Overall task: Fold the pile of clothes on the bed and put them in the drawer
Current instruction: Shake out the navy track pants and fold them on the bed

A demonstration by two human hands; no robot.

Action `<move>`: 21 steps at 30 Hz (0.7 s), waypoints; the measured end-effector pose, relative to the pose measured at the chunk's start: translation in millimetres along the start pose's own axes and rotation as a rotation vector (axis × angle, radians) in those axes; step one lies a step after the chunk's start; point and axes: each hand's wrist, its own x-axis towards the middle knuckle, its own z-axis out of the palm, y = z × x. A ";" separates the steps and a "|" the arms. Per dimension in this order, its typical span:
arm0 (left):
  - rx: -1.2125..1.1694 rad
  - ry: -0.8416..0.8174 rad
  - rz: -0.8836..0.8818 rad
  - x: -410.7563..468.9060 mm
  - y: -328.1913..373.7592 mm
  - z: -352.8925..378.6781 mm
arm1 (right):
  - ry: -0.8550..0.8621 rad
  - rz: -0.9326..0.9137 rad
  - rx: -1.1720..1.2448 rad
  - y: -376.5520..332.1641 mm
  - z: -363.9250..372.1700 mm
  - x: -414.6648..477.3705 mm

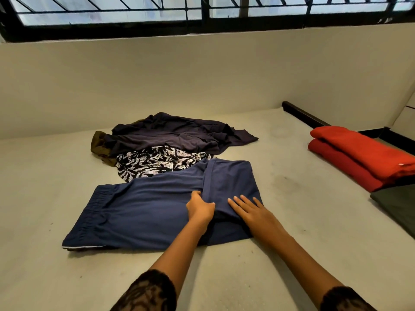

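Head view: left hand [199, 208] pinches navy pants' [146, 205] fold, right hand [249, 209] presses flat (red blanket's [359, 153] tag [402, 164] unreadable).

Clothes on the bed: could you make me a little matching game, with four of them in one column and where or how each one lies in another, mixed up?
Things:
1. blue garment
2. leaf-print garment
3. red cloth
4. olive garment

Places:
A. folded, at the right side of the bed
B. peeks out from under the dark purple garment, at its left
C. gripped by the left hand, pressed by the flat right hand
D. between the dark purple garment and the blue one

Pairs: 1-C, 2-D, 3-A, 4-B.
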 end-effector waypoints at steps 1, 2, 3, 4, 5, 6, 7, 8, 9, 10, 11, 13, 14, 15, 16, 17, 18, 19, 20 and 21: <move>-0.041 -0.005 -0.012 -1.2 0.7 -1.6 | 0.024 0.023 -0.035 3.0 -4.3 -2.7; -0.073 -0.023 0.004 -2.8 -0.5 -2.7 | 0.074 0.001 -0.050 6.7 -5.5 -7.2; -0.082 -0.044 0.036 -7.7 -1.9 -5.0 | 0.089 -0.021 -0.075 7.8 -10.8 -13.2; -0.051 -0.071 0.080 -13.9 -3.6 -7.6 | 0.111 -0.062 -0.056 10.3 -11.1 -16.9; 0.002 -0.096 0.121 -21.6 -8.1 -7.7 | 0.069 -0.055 -0.049 12.2 -9.8 -23.1; 0.068 -0.108 0.152 -26.8 -14.9 -8.0 | 0.029 -0.053 -0.036 12.2 -8.2 -27.3; 0.143 -0.112 0.171 -32.4 -20.7 -7.5 | -0.033 -0.057 -0.028 8.8 -10.9 -32.0; 0.217 -0.105 0.185 -37.9 -24.6 -5.4 | -0.045 -0.088 -0.043 7.8 -11.7 -37.2; 0.290 -0.078 0.204 -40.5 -27.7 -3.7 | -0.080 -0.090 0.005 6.7 -19.0 -40.8; 0.374 -0.030 0.246 -39.9 -27.5 -1.6 | -0.102 -0.074 0.102 7.2 -24.6 -39.7; 0.460 0.021 0.318 -37.6 -24.9 0.2 | -0.176 -0.050 0.216 6.5 -33.1 -37.7; 0.600 0.088 0.510 -25.7 -15.0 6.4 | -0.144 0.019 0.365 7.1 -42.0 -23.7; 0.669 0.085 0.593 -18.1 -9.6 10.6 | -0.101 0.053 0.401 5.2 -46.2 -14.2; 0.743 0.060 0.649 -9.1 -3.8 15.0 | -0.075 0.068 0.391 4.5 -47.6 -1.3; 0.817 0.018 0.669 -0.3 0.7 19.3 | -0.074 0.082 0.363 2.2 -47.5 11.7; 0.883 -0.031 0.660 9.4 2.7 22.9 | -0.080 0.093 0.332 -0.8 -43.9 24.3; 0.941 -0.077 0.630 21.1 1.5 26.0 | -0.091 0.097 0.294 -2.7 -36.9 36.7; 0.992 -0.115 0.591 31.2 -2.3 26.7 | -0.108 0.113 0.250 -2.8 -27.5 45.7; 1.031 -0.135 0.554 42.0 -8.5 25.9 | -0.136 0.156 0.211 -0.2 -15.9 53.3; 1.047 -0.133 0.521 51.0 -16.2 23.8 | -0.146 0.221 0.197 3.4 -5.4 56.0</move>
